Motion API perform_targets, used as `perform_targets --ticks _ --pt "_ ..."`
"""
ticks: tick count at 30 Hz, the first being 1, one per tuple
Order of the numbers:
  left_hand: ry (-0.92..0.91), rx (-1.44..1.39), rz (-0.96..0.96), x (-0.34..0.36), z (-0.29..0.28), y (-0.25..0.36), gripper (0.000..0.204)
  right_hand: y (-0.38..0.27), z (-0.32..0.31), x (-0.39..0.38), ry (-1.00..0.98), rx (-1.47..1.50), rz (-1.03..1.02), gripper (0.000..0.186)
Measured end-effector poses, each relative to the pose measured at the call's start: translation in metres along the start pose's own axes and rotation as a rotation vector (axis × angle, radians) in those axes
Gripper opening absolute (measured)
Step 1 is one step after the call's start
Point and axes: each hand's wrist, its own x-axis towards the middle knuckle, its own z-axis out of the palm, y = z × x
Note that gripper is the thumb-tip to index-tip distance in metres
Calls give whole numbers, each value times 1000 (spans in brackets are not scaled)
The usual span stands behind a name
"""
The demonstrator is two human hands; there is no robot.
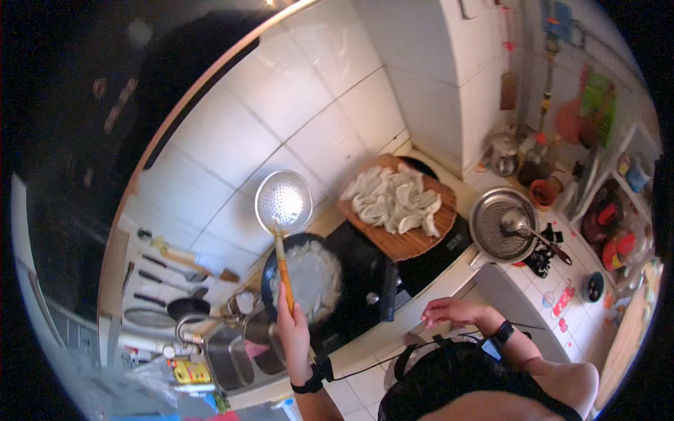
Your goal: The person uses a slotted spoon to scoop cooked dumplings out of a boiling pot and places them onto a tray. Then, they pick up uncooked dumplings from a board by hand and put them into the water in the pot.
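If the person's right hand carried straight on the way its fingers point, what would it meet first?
Probably the lower end of the black handle at the stove's front; the right hand points left toward it. Depth is unclear, so it might pass below.

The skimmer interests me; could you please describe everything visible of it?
The skimmer has a round, shiny, silver-coloured bowl, apparently metal, pierced with small holes. Its long, yellow-brown handle looks like wood or bamboo. The left hand grips the handle's near part, the bowl pointing away from the person. The handle crosses the pan's left side in view; contact is unclear.
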Motion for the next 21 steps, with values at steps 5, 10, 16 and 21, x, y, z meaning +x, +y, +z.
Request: perform_targets --ticks 5,10,16,21 --pt "164 481 112 -50 -44 -20 56 21 3 29 -114 44 -16 27" --pt "184 829 -33 -68 -59 -63 63 17 19 46 -197 -18 18 27" --pt "87 1009 -236 -51 -53 -89 62 11 30 48 -200 -56 15 29" --pt "48 837 -213 -35 -47 -117 62 17 32 43 -156 -26 52 28"
